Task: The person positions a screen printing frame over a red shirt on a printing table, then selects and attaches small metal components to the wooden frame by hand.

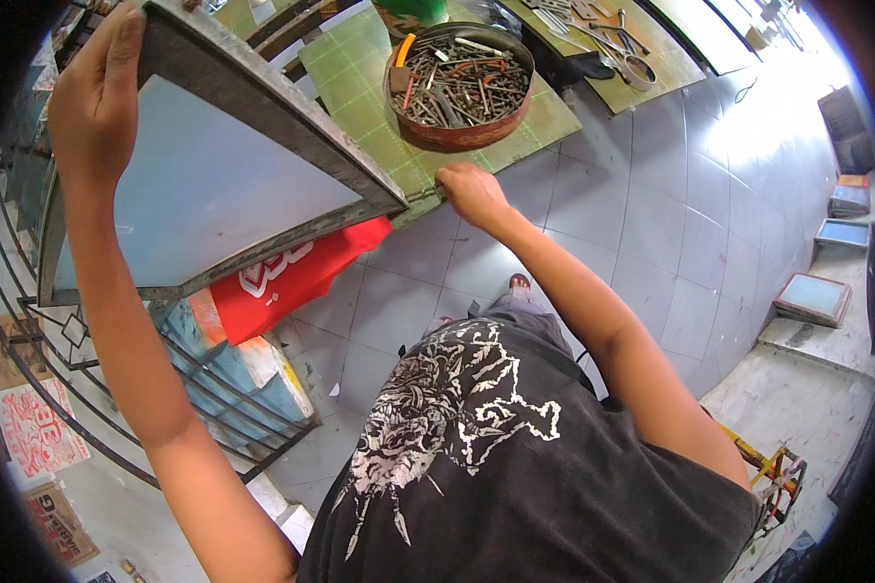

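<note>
My left hand [97, 107] grips the raised upper left edge of a screen frame [224, 185] with a pale blue mesh in a dark, stained border. My right hand [472, 194] is closed at the front edge of a green gridded board [564, 124], right of the frame's corner, on a small part I cannot make out. Red fabric [311, 277] with a white print hangs under the frame. Just beyond my right hand, a round rusty tray [457, 136] holds several bolts and small metal pieces.
Another board [681, 68] at upper right carries several hand tools [593, 29]. A black metal railing [258, 455] curves along the left. Framed screens [811, 295] sit on a pale ledge [817, 355] at right. Grey floor tiles [593, 214] lie below, where my foot shows.
</note>
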